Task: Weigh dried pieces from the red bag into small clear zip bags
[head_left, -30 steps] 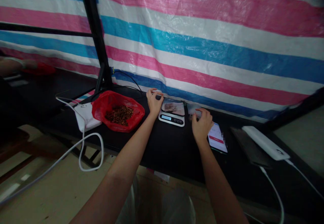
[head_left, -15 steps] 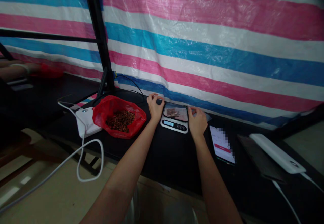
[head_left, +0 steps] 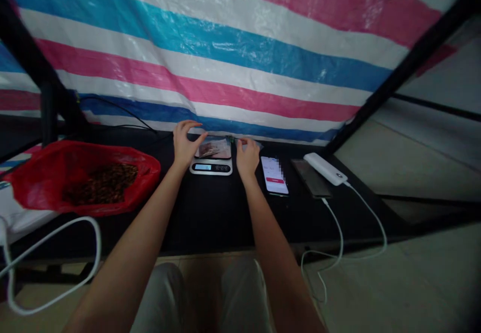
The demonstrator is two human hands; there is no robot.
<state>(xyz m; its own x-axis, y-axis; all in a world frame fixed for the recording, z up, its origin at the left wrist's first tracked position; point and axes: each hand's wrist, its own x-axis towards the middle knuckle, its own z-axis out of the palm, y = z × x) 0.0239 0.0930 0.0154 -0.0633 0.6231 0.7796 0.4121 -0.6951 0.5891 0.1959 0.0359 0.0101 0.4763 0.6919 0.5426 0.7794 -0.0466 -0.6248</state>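
A small white kitchen scale (head_left: 211, 168) with a lit display stands near the back of the black table. On its platform lies a clear plastic bag (head_left: 214, 148) with something brownish inside. My left hand (head_left: 184, 145) hovers at the scale's left edge, thumb and fingers spread, nothing between them. Just right of the scale is my right hand (head_left: 247, 158), fingers loosely bent and thumb apart, with no object visible in it. Behind its fingers shows a bit of clear plastic (head_left: 258, 145). A red plastic bag (head_left: 145, 170) of small brown pieces (head_left: 107, 182) sits open to the left.
A phone (head_left: 275, 176) with a lit screen lies right of the scale. Beyond it are a dark flat device (head_left: 311, 178) and a white power bank (head_left: 325, 169) with white cables. A thick white cable (head_left: 98, 242) loops at front left. Striped plastic sheeting (head_left: 225, 82) hangs behind.
My view has swung right, so the scale and red bag appear further left. My left hand's fingers have spread wider. The bag on the scale remains there.
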